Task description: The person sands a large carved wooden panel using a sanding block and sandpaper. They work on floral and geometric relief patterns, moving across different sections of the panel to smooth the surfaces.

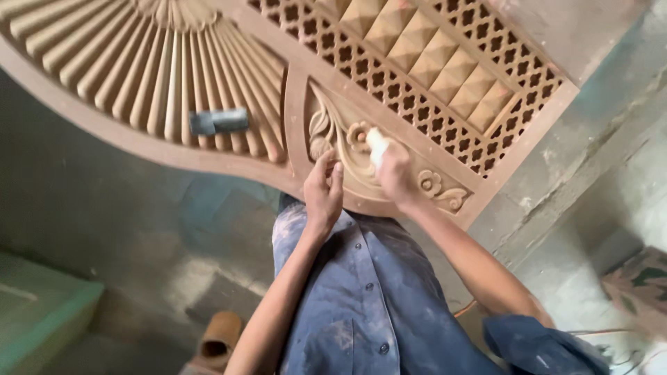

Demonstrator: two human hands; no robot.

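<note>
Our right hand [394, 173] pinches a small white piece [376, 144] — soft, light; left hand [324, 191], fingers together, rests on the hard, heavy carved panel [361, 104].

Only one view was supplied, taken from a camera worn on the head and aimed steeply downward along the torso. The carved wooden panel [389, 76] was seen at close range, filling the frame from nine o'clock through twelve to three o'clock, while the floor [125, 229] lay toward seven o'clock.
</note>
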